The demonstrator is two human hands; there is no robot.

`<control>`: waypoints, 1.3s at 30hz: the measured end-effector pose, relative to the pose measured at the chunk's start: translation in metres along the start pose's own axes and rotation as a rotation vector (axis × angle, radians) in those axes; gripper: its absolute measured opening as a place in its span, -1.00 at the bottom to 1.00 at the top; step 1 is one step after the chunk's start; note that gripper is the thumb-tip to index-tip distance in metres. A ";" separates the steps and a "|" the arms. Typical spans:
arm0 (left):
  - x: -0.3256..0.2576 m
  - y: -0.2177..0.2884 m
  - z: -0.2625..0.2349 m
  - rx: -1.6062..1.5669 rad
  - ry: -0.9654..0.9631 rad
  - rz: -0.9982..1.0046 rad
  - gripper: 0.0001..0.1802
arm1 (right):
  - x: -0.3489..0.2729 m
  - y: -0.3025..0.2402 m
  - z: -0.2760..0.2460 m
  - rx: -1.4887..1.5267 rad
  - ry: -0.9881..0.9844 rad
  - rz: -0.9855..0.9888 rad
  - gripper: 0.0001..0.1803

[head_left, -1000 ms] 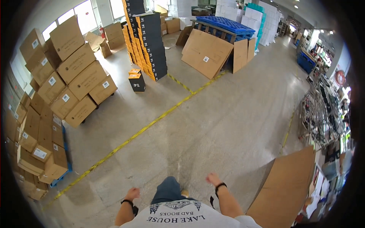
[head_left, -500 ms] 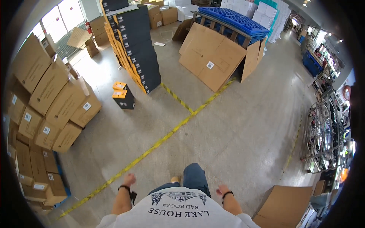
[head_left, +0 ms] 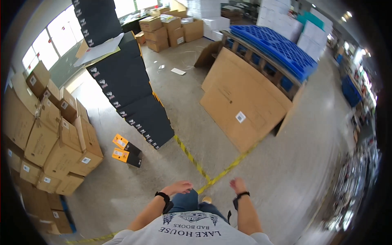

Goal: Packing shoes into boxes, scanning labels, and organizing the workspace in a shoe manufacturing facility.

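Observation:
My left hand (head_left: 179, 188) is in front of my body, its fingers loosely stretched toward the right and nothing in it. My right hand (head_left: 237, 185) is raised on the other side, its fingers loosely bent and slightly apart, also empty. Neither hand touches anything. Ahead on the left rises a tall stack of black boxes (head_left: 134, 102) with orange sides; a white sheet (head_left: 100, 51) lies partway up it. Two small black boxes with orange tops (head_left: 127, 153) are on the floor beside the stack.
Brown cartons (head_left: 61, 151) are piled at the left. Flat cardboard (head_left: 245, 102) leans against a pallet stack topped by a blue plastic pallet (head_left: 273, 47). Yellow-black tape (head_left: 224, 169) marks the floor. Metal racks (head_left: 353, 188) line the right. More cartons (head_left: 171, 30) stand behind.
I have moved forward; the black stack, small boxes and leaning cardboard appear nearer. My left hand has swung up and inward in front of my body. My right hand has also risen slightly.

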State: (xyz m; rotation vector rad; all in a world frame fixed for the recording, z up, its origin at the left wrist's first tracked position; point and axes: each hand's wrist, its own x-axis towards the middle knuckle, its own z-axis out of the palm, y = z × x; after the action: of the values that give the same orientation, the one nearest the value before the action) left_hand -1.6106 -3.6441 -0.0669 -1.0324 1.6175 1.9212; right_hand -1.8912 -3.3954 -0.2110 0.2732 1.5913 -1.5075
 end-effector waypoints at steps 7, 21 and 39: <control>0.187 0.109 -0.165 0.094 0.285 0.195 -0.60 | 0.179 -0.282 0.259 -0.747 -0.408 -0.409 -0.67; 0.493 0.472 -0.519 0.028 0.496 0.257 -0.61 | 0.519 -0.470 0.240 -0.021 0.194 0.370 -0.79; 0.704 0.417 -0.917 -0.312 0.389 -0.171 -0.67 | 1.213 -0.724 0.885 -0.202 -0.253 0.311 -0.81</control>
State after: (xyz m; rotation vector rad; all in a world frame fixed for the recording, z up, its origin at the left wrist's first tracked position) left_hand -2.1141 -4.7226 -0.3736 -1.7014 1.3796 1.9828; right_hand -2.6908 -4.8384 -0.4493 0.1963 1.4118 -1.0887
